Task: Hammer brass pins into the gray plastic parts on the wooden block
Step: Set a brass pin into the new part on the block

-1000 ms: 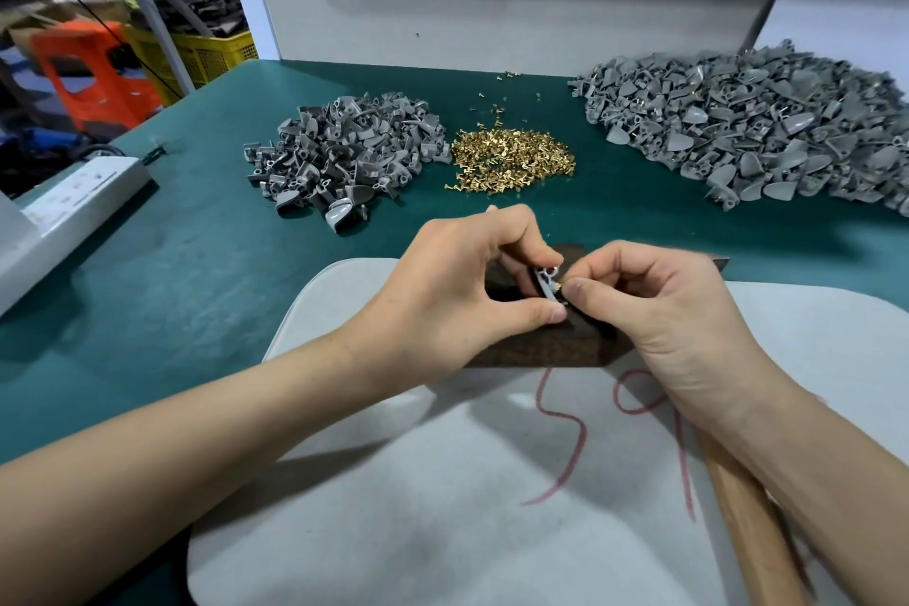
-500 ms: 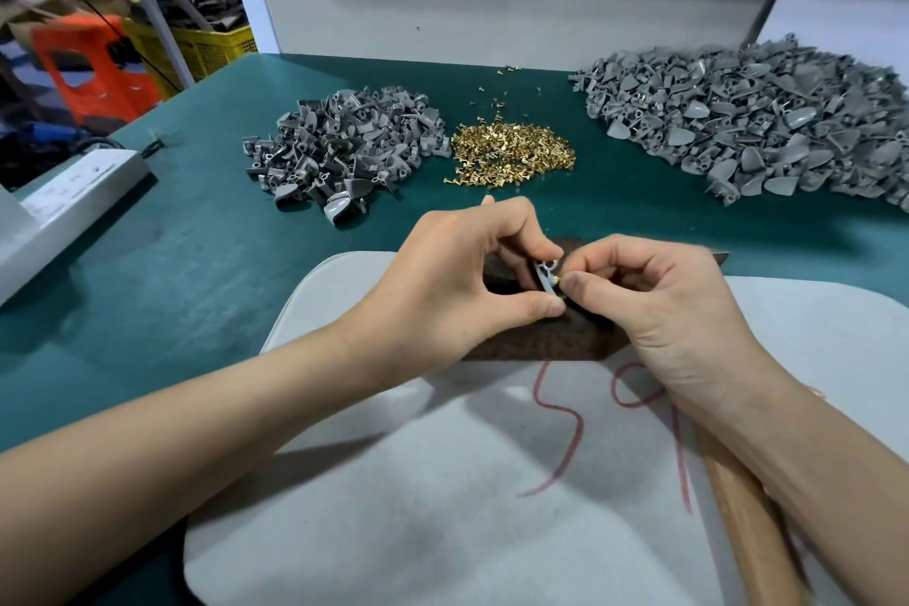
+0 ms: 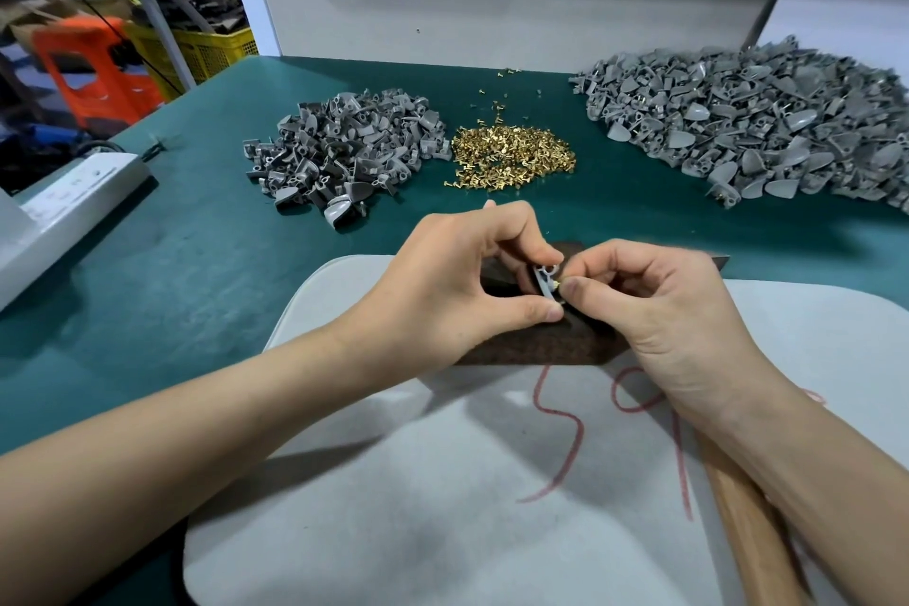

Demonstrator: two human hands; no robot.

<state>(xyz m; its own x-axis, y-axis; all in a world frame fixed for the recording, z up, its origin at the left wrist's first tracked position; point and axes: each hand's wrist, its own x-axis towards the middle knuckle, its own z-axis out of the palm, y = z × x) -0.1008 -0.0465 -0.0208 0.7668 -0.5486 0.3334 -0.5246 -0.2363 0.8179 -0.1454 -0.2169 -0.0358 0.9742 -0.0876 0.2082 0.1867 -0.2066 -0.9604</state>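
Note:
My left hand [image 3: 457,281] pinches a small gray plastic part [image 3: 545,280] between thumb and fingers, just above the dark wooden block [image 3: 546,344]. My right hand [image 3: 659,315] pinches a brass pin [image 3: 557,283] against the part's right side. The block lies on a pale gray board [image 3: 442,507] and is mostly hidden by both hands. A wooden hammer handle [image 3: 752,527] lies under my right forearm; its head is hidden.
On the green table [image 3: 196,271] sit a small heap of gray parts [image 3: 344,158], a pile of brass pins [image 3: 511,155] and a large heap of gray parts [image 3: 757,123] at the right. A white power strip [image 3: 64,207] lies at the left.
Both hands stay together over the block with only small finger shifts. The view has drifted slightly.

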